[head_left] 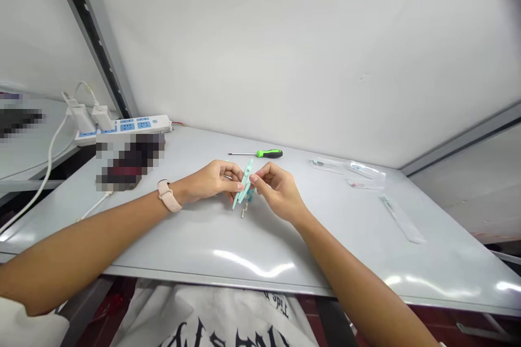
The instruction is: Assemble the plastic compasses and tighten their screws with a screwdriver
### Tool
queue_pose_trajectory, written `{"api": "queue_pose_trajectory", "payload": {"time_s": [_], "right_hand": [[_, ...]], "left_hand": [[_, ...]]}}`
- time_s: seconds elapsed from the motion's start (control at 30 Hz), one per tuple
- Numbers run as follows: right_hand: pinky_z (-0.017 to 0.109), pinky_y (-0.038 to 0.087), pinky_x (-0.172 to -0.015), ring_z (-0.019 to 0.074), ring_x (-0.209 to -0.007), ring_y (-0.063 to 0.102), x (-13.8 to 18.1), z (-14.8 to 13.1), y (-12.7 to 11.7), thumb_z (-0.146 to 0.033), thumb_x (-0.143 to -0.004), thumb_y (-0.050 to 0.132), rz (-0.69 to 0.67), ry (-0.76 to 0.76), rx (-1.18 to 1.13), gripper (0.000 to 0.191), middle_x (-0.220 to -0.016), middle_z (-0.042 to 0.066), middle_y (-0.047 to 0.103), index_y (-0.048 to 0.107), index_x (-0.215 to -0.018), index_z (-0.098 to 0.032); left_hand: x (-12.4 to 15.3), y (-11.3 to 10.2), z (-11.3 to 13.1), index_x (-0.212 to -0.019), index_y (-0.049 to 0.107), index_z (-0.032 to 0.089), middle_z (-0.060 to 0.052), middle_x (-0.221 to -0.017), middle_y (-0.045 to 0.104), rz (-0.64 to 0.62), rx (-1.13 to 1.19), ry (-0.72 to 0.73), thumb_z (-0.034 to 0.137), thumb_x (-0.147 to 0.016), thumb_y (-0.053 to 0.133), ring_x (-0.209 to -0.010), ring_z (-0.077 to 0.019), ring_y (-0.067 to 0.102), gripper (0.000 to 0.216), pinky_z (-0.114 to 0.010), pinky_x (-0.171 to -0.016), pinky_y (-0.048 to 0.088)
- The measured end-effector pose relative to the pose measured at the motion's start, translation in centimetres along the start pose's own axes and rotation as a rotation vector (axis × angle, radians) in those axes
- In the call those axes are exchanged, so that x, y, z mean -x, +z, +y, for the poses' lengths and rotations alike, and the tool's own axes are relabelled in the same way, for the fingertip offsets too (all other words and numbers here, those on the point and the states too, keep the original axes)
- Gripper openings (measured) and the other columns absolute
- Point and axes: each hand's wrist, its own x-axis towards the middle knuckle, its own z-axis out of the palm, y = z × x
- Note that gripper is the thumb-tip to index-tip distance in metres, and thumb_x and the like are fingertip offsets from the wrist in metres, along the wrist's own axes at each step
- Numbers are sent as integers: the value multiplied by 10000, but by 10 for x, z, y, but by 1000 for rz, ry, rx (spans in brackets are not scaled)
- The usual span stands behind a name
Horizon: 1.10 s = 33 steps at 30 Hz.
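Both my hands meet at the middle of the white table [244,249]. My left hand [211,180] and my right hand [274,188] each pinch a light teal drawing compass [244,187], held tilted between them with its metal tips pointing down toward the table. A pale band sits on my left wrist [169,196].
A green-handled screwdriver [260,153] lies just behind my hands. Clear plastic packaging [358,171] and a long clear sleeve [401,219] lie to the right. A white and blue power strip [122,127] with chargers and a blurred dark object [128,165] sit at the left.
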Motion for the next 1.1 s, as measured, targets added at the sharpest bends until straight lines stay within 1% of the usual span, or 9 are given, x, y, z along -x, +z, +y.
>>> {"api": "queue_pose_trajectory", "payload": {"time_s": [0.1,0.23,0.47,0.73,0.83,0.9,1.0,1.1], "right_hand": [[324,464,-637,155,-629,580,0,0,0,-564,-880,718,-10,1,10,387,-703,20,656,574,-780,-219],[317,461,-627,153,-634,578,0,0,-2,-559,-889,708,-34,-7,32,377,-714,17,661,585,-786,-218],[327,501,-654,165,-656,619,0,1,-3,-562,-907,679,-79,19,53,372,-746,30,686,598,-797,-215],[339,509,-685,176,-696,635,2,1,-5,-517,-951,636,-119,-25,109,327,-771,35,700,618,-828,-214],[345,501,-690,175,-696,622,2,0,-6,-495,-958,635,-126,-39,110,307,-767,32,684,619,-835,-214],[344,495,-682,172,-687,609,2,-1,-6,-495,-954,641,-126,-35,92,302,-761,26,669,613,-845,-215],[329,483,-657,169,-700,598,2,0,-4,-516,-930,666,-127,-7,44,303,-796,26,673,614,-902,-218],[299,429,-606,143,-646,527,1,1,-3,-514,-917,678,-149,9,79,312,-748,5,640,614,-861,-214]], "left_hand": [[0,0,-1,-893,671,136,-16,-793,677,-6,6,2,348,-791,832,-668,-135,657,284,-310,-681,588],[0,0,0,-864,668,139,-15,-788,676,5,-3,-7,348,-755,860,-664,-133,656,304,-300,-674,580],[0,-1,-2,-861,653,145,-6,-755,669,18,-34,1,342,-755,852,-663,-133,651,300,-295,-676,564],[-1,-2,-5,-859,638,154,-4,-743,667,22,-54,28,363,-753,851,-665,-136,646,317,-299,-683,556],[0,-3,-2,-875,633,158,-2,-753,664,-1,-91,18,376,-749,854,-665,-141,651,335,-303,-685,550],[1,-3,1,-874,631,157,4,-750,655,-9,-130,26,371,-754,851,-634,-123,622,329,-280,-643,518],[1,-2,4,-864,628,154,6,-778,641,22,-150,63,350,-764,842,-637,-102,580,307,-252,-605,470],[1,0,5,-857,622,152,-19,-843,653,64,-118,100,355,-759,843,-721,-131,615,315,-274,-639,499]]}}
